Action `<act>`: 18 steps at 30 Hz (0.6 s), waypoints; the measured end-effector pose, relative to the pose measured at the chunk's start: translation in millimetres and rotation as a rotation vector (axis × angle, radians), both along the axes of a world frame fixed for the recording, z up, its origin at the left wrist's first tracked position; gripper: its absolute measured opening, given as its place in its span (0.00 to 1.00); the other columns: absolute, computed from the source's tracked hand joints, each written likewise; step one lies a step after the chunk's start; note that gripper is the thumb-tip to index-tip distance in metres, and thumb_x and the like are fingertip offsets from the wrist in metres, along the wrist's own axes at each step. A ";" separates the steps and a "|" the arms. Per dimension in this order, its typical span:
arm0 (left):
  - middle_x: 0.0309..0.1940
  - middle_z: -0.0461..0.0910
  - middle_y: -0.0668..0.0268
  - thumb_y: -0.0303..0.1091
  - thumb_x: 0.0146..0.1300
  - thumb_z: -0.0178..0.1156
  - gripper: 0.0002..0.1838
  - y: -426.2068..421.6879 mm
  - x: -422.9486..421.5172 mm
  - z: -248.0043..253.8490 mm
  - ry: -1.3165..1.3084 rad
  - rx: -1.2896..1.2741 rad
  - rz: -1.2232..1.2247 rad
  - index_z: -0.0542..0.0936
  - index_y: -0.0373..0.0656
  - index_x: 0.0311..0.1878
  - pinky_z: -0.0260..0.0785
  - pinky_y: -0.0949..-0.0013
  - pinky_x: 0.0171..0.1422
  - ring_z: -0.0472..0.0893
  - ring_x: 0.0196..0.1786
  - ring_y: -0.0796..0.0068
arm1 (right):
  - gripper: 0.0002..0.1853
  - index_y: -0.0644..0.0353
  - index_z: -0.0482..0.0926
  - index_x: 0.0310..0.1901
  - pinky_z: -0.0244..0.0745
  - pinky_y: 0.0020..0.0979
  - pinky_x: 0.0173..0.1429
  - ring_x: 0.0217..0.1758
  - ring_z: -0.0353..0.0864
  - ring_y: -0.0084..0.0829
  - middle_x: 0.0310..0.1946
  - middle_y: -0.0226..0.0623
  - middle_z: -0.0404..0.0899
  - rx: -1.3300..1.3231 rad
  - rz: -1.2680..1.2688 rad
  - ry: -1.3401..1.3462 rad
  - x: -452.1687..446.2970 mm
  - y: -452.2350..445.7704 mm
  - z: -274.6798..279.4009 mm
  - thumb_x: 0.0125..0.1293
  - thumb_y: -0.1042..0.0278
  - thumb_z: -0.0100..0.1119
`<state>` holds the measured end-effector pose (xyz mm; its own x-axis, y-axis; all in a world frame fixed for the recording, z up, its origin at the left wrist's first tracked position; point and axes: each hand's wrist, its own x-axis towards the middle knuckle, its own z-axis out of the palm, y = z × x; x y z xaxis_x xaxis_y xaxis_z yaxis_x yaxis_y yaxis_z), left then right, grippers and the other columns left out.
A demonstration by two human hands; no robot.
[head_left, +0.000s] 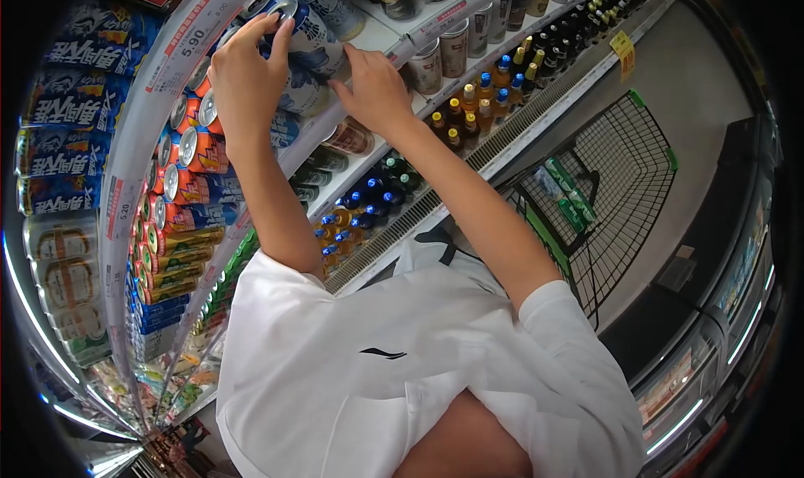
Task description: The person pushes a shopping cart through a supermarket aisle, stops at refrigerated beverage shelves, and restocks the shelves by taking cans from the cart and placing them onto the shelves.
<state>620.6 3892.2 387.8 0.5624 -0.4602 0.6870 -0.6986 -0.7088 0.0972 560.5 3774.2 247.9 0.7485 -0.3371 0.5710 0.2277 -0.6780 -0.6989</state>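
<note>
The left hand (pixel 249 74) has its fingers and thumb drawn together at the lid end of a blue-and-white can (pixel 316 36), a narrow grip that seems to suit the rim among close neighbours. The right hand (pixel 378 91) is loosely open, fingertips by the can's lower side and thumb apart near the shelf edge (pixel 311 134), perhaps for steadying; firm contact is unclear. The can is on the shelf, beside similar cans. Green packs (pixel 574 210) lie in the cart (pixel 624 193).
</note>
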 end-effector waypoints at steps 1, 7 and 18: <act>0.43 0.87 0.59 0.52 0.63 0.66 0.20 -5.6 -7.3 1.3 0.038 0.017 0.079 0.87 0.45 0.47 0.76 0.63 0.53 0.87 0.44 0.58 | 0.31 0.73 0.71 0.61 0.71 0.44 0.63 0.57 0.76 0.50 0.50 0.53 0.80 -0.001 0.026 -0.006 -9.0 -2.1 -1.0 0.60 0.64 0.68; 0.42 0.87 0.57 0.53 0.59 0.69 0.23 -28.8 -5.1 -6.8 -0.110 0.015 0.142 0.87 0.43 0.46 0.76 0.61 0.52 0.86 0.46 0.56 | 0.20 0.64 0.77 0.52 0.74 0.40 0.56 0.51 0.78 0.44 0.46 0.43 0.81 0.117 0.089 -0.058 -135.4 -64.7 -25.6 0.60 0.68 0.68; 0.23 0.85 0.65 0.31 0.67 0.65 0.09 -188.3 -173.0 -121.4 0.308 -0.402 -0.181 0.83 0.34 0.34 0.73 0.77 0.34 0.82 0.25 0.79 | 0.11 0.62 0.81 0.41 0.78 0.40 0.43 0.39 0.84 0.39 0.32 0.42 0.84 0.409 -0.715 0.765 -479.4 -265.1 -300.0 0.64 0.64 0.65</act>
